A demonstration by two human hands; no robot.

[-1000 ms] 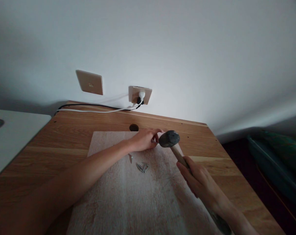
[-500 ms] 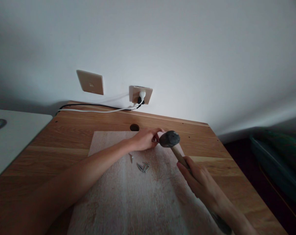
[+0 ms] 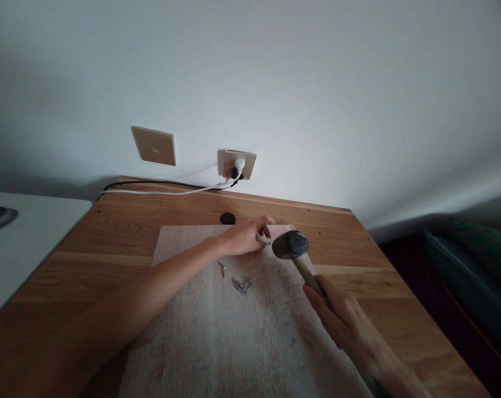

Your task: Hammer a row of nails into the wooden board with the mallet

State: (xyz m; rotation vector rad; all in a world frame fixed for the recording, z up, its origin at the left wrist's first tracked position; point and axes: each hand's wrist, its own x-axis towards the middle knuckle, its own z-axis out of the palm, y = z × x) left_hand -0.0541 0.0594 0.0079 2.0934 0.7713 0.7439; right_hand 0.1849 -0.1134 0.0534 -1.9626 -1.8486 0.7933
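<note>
Lying below the left hand (image 3: 245,236), shiny pointed screws (image 3: 243,285) dot a whitish, rough-grained board (image 3: 217,342). That hand's curled fingers pinch a small white piece (image 3: 264,239), mostly hidden. Just right, a blunt black mallet (image 3: 290,245); the right hand (image 3: 344,314) wraps its wooden handle, end cut off.

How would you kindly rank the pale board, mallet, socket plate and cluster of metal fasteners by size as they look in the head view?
1. Pale board
2. Mallet, even with the right hand covering part of its handle
3. Socket plate
4. Cluster of metal fasteners
Nearness to the camera may enlarge the mallet.
</note>
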